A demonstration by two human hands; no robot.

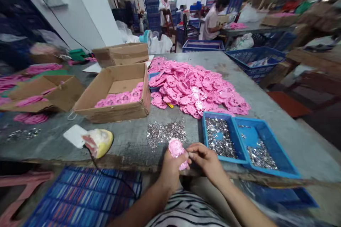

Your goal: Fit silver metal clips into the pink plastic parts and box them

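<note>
My left hand (172, 166) is closed around a flat pink plastic piece (176, 148) with a scalloped edge, held upright at the table's front edge. Close against the piece's right side, my right hand (204, 158) has thumb and forefinger pinched together; whatever they hold is too small to make out. Just beyond my hands lies a scatter of small shiny metal pieces (165, 131). More of these fill part of two blue trays, the nearer tray (243, 156) beside my right hand and another tray (289, 163) to its right.
A large heap of pink pieces (194, 81) covers the middle of the table. Left of it stands a cardboard box (119, 112) with more pieces inside. A yellow-and-white padded object (102, 142) with a cord lies front left. Two people (213, 25) work in the background.
</note>
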